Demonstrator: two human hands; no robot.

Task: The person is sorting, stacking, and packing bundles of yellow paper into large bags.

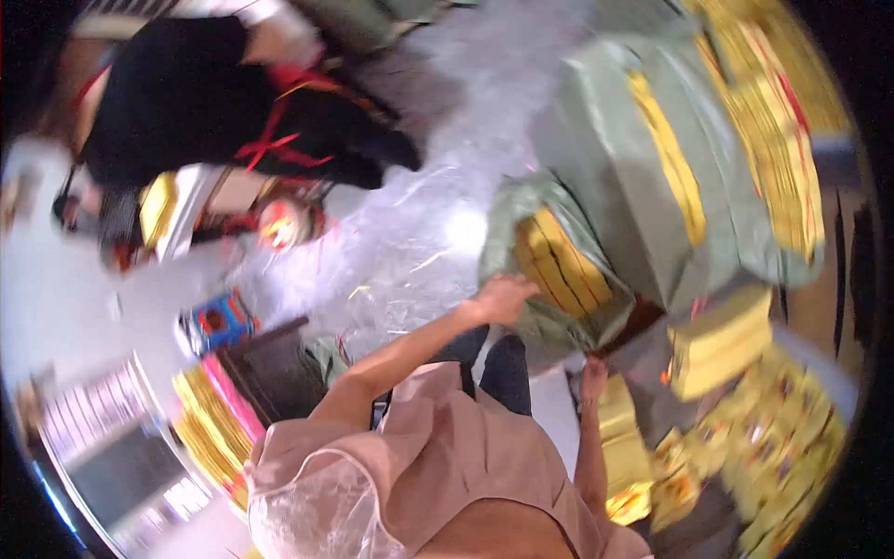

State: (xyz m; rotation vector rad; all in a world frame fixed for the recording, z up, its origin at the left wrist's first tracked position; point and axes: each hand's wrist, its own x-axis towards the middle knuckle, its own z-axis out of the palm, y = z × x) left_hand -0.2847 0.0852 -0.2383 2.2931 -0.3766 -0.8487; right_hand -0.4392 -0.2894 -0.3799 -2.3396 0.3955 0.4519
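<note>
A grey-green woven sack (521,210) stands open on the floor in front of me, with bundles of yellow paper (562,262) packed inside. My left hand (506,298) is closed on the near left part of its rim. At the near right corner of the same sack, my right hand (593,379) pinches the edge; its fingers are small and partly blurred. Just right of the right hand lie long yellow paper stacks (617,430).
A large full grey-green sack (624,168) leans behind the open one, with tall yellow paper stacks (778,149) beside it. A yellow block of paper (722,343) and loose yellow packets (773,438) lie right. A person in black (177,93) bends at the far left. A blue box (222,321) sits left.
</note>
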